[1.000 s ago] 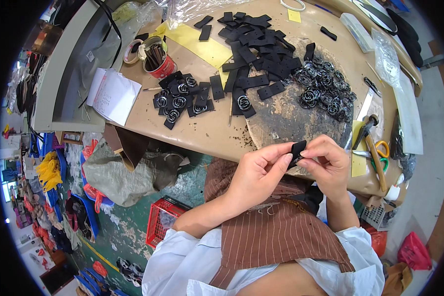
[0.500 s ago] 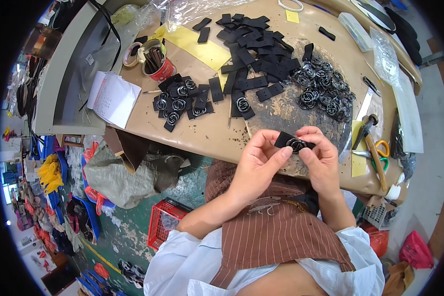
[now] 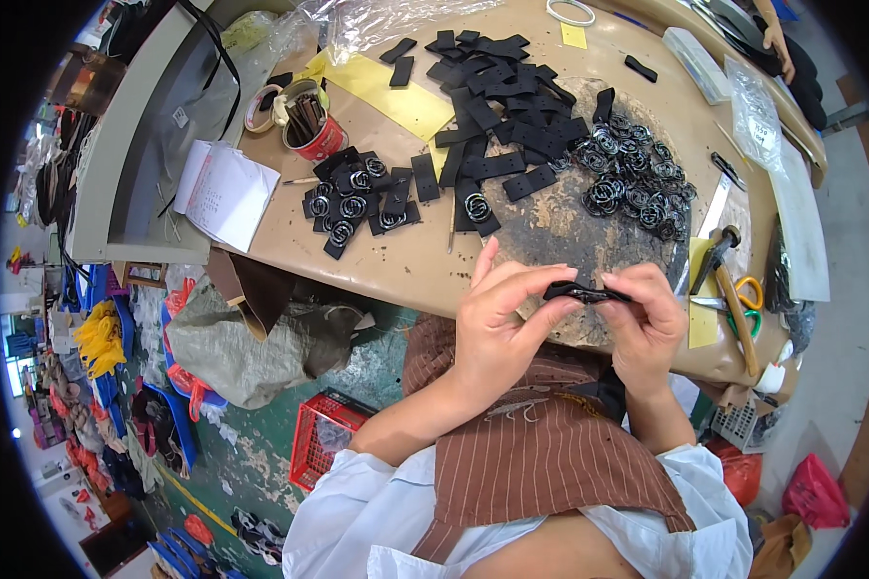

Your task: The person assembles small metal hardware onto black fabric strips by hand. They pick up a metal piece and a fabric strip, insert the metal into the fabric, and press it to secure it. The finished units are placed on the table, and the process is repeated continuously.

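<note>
Both the left hand (image 3: 500,333) and right hand (image 3: 647,326) pinch one small black strap piece (image 3: 583,291) by its ends, held level just over the near edge of the table (image 3: 406,265), seemingly for close fingertip work.

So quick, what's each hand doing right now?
Left hand: pinching one end of a small black strap piece.
Right hand: pinching its other end.
</note>
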Action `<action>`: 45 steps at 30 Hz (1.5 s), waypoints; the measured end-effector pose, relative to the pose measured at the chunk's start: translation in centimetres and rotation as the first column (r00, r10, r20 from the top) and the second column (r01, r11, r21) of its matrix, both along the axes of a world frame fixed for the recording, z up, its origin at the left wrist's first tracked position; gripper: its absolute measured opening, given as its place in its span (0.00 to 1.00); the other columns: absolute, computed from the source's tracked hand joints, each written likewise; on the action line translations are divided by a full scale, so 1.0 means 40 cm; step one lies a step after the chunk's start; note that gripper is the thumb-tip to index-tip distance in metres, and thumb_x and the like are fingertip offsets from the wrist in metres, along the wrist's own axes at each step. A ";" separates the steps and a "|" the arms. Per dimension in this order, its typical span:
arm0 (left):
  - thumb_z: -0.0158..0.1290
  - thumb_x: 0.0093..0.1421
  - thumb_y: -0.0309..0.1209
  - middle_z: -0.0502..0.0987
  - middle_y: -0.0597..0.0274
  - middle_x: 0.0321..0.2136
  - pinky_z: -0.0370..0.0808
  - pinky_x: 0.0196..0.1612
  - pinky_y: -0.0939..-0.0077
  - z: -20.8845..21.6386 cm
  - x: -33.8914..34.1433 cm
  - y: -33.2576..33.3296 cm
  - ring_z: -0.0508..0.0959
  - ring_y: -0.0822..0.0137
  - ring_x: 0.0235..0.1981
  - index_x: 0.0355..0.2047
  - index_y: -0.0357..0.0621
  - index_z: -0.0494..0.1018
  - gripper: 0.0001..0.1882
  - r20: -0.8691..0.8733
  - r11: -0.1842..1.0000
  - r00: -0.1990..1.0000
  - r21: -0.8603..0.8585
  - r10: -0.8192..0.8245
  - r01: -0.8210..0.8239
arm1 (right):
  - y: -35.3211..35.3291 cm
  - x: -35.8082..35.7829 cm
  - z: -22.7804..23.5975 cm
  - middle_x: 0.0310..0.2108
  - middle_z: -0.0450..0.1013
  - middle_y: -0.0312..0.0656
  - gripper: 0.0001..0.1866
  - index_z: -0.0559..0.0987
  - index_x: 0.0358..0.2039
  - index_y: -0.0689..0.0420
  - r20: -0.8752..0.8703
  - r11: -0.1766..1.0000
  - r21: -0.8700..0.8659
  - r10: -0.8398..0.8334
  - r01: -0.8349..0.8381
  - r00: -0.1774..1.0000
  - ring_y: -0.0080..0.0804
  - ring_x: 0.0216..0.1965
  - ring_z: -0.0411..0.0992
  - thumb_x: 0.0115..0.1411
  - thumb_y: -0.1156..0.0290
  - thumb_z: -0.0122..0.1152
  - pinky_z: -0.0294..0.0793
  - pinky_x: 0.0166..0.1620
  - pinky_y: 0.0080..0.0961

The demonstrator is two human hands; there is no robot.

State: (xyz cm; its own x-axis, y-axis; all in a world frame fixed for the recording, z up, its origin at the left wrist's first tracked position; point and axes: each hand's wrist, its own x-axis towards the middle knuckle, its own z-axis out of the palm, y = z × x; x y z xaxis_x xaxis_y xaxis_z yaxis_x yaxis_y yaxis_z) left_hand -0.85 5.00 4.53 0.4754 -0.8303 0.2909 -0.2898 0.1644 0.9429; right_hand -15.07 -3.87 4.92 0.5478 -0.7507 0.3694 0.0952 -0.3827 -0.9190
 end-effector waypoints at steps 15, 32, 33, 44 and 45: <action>0.58 0.51 0.25 0.75 0.69 0.35 0.57 0.53 0.68 -0.047 0.037 0.059 0.74 0.73 0.40 0.36 0.45 0.75 0.11 -0.105 0.980 0.976 0.036 -0.192 0.197 | 0.013 0.028 0.004 0.38 0.68 0.44 0.10 0.73 0.36 0.63 -0.005 0.937 0.178 0.305 -0.300 0.952 0.31 0.41 0.68 0.52 0.80 0.60 0.66 0.47 0.25; 0.59 0.51 0.22 0.74 0.64 0.33 0.69 0.33 0.86 -0.104 0.308 0.045 0.73 0.77 0.26 0.34 0.38 0.75 0.09 -0.387 0.915 0.829 0.202 0.403 -0.350 | -0.069 0.256 -0.066 0.37 0.71 0.49 0.22 0.69 0.48 0.63 -0.578 0.924 -0.276 0.062 -0.266 0.814 0.43 0.37 0.72 0.52 0.72 0.59 0.71 0.41 0.30; 0.58 0.51 0.22 0.74 0.62 0.34 0.69 0.30 0.86 -0.111 0.346 0.043 0.72 0.78 0.24 0.37 0.37 0.75 0.12 -0.301 0.896 0.846 0.210 0.440 -0.392 | -0.076 0.281 -0.077 0.37 0.71 0.51 0.23 0.69 0.48 0.63 -0.617 0.886 -0.379 -0.028 -0.266 0.787 0.46 0.38 0.72 0.52 0.71 0.59 0.72 0.41 0.33; 0.58 0.51 0.23 0.72 0.58 0.37 0.71 0.33 0.77 -0.122 0.256 0.036 0.74 0.68 0.28 0.39 0.40 0.72 0.13 0.429 0.828 0.755 0.028 0.496 -0.560 | -0.192 0.507 -0.060 0.34 0.72 0.47 0.18 0.74 0.41 0.61 -0.407 0.811 -0.382 0.283 -0.443 0.869 0.40 0.35 0.72 0.51 0.67 0.63 0.70 0.39 0.29; 0.57 0.50 0.21 0.73 0.57 0.37 0.71 0.38 0.77 -0.133 0.247 0.025 0.75 0.62 0.35 0.35 0.41 0.74 0.11 0.588 0.874 0.689 -0.066 0.425 -0.482 | -0.211 0.517 -0.085 0.35 0.72 0.47 0.19 0.74 0.41 0.60 -0.469 0.749 -0.499 0.191 -0.437 0.862 0.40 0.38 0.70 0.50 0.64 0.63 0.68 0.42 0.31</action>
State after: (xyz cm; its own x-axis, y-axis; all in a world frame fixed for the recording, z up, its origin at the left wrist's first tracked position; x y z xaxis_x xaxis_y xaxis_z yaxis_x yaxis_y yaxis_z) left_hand 9.04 6.01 -0.80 0.5699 -0.5927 0.5692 -0.7897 -0.2034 0.5788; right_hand 5.63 -12.31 1.51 0.8947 -0.2227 0.3871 0.0146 -0.8517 -0.5237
